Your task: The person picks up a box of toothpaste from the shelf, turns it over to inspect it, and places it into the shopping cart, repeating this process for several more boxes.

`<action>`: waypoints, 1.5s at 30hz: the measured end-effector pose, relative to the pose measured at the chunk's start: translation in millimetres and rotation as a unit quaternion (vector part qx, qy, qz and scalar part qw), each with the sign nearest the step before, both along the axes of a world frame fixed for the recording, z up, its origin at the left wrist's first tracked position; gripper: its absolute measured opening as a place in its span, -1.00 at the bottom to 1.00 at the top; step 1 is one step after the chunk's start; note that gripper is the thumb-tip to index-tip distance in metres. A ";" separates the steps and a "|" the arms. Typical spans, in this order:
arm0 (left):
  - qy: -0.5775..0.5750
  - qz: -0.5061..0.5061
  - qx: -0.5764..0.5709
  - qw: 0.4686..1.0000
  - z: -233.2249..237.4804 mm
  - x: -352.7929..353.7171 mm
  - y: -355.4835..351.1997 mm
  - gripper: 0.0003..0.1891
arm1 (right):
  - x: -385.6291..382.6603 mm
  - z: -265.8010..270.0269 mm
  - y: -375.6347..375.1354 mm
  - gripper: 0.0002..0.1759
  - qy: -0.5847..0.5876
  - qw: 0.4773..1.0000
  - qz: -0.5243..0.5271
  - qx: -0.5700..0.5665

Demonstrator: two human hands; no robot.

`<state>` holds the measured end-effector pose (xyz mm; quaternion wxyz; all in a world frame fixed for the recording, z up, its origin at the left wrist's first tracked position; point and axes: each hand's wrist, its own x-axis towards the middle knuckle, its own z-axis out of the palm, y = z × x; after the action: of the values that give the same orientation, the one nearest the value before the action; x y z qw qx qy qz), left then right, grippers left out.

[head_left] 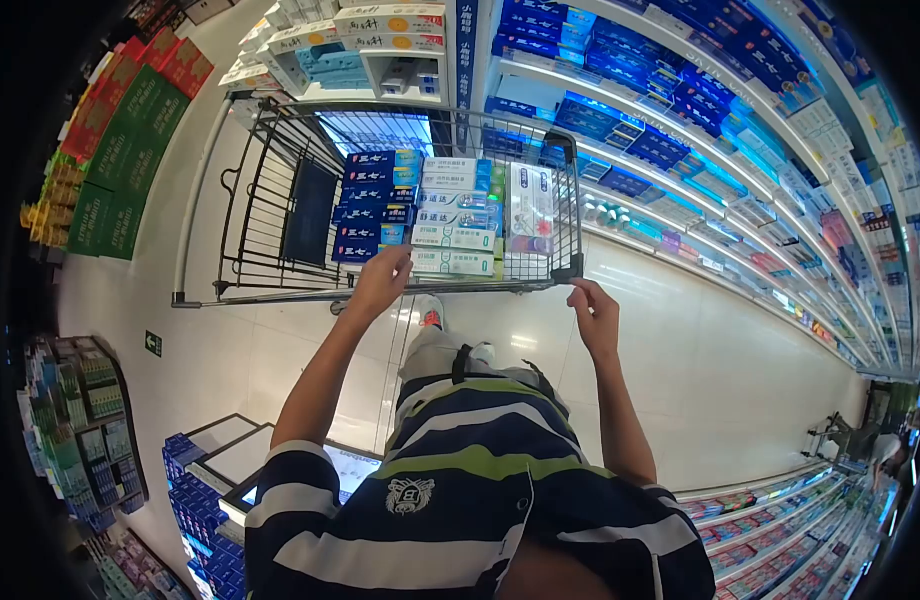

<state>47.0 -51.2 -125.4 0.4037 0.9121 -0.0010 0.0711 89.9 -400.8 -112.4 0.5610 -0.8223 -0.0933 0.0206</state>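
Note:
A wire shopping cart point(242, 228) stands in front of me, seen from above. In it lie a stack of dark blue toothpaste boxes point(360, 215), a column of white and blue toothpaste boxes point(450, 208), and a clear-wrapped pack point(528, 205) at the right. My left hand point(382, 283) is at the cart's near side, its fingers drawn together at the corner of a white and green box point(450, 262). What they grip, if anything, is hidden. My right hand point(596, 318) is just below the cart's near right corner, fingers curled, with nothing visible in them.
Shelves of blue toothpaste boxes point(630, 55) line the far and right sides. A display of white boxes point(390, 22) stands behind the cart. Red and green cartons point(130, 150) are piled at the left. Lower left is a blue box display point(195, 500); a person point(885, 450) is far right.

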 end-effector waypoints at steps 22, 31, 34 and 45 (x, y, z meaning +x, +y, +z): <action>0.287 -0.190 -0.038 0.938 -62.3 36.7 114.6 -0.59 | 36.6 -93.2 143.6 -0.77 0.131 0.977 -0.028 -0.165; 0.542 -0.037 -0.188 0.818 -160.0 79.0 175.9 -0.53 | 34.5 -95.1 160.4 -0.80 0.056 0.953 -0.116 -0.275; 0.566 0.160 -0.296 0.753 -202.0 69.3 187.5 -0.54 | 34.7 -92.1 168.2 -0.82 0.042 0.945 -0.123 -0.301; 0.324 0.534 -0.661 0.416 -278.0 49.1 168.7 -0.52 | 33.7 -95.3 172.9 -0.85 0.051 0.926 -0.122 -0.352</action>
<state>96.1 117.5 -403.4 0.7333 0.1359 0.6643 -0.0493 123.7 -227.9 -207.7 0.2373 -0.9698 0.0497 0.0260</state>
